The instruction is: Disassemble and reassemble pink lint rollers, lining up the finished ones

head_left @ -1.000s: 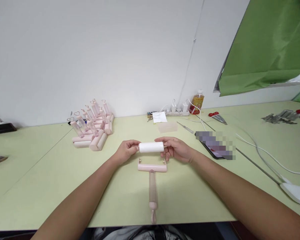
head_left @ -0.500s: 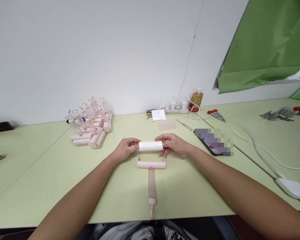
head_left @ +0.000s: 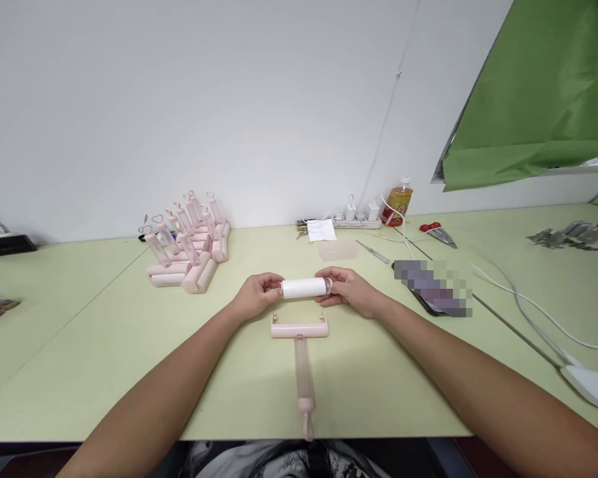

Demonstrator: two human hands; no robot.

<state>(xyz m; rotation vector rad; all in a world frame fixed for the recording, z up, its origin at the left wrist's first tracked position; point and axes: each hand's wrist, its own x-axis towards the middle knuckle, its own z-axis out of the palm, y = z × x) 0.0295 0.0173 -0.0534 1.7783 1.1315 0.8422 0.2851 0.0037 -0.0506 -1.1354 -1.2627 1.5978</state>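
Both hands hold a white lint roller refill (head_left: pixel 303 287) level above the table, one at each end. My left hand (head_left: pixel 260 293) pinches its left end. My right hand (head_left: pixel 349 290) grips the right end, where a clear core piece shows beside the white roll. Just below lies a pink lint roller handle (head_left: pixel 303 372), its frame toward the hands and its loop at the table's near edge. Its frame is bare, with small pegs at the two arm tips. Beyond my right hand lies a pale pink curved cover (head_left: pixel 337 250).
Several assembled pink lint rollers (head_left: pixel 189 245) are grouped at back left. A craft knife (head_left: pixel 373 252), a phone (head_left: pixel 431 292), a power strip (head_left: pixel 346 224), a drink bottle (head_left: pixel 397 202) and red-handled snips (head_left: pixel 438 232) stand or lie right of centre. White cables (head_left: pixel 523 302) cross the right side.
The clear core piece now shows at the refill's right end, between the roll and my right fingers. The whole view has shifted slightly.
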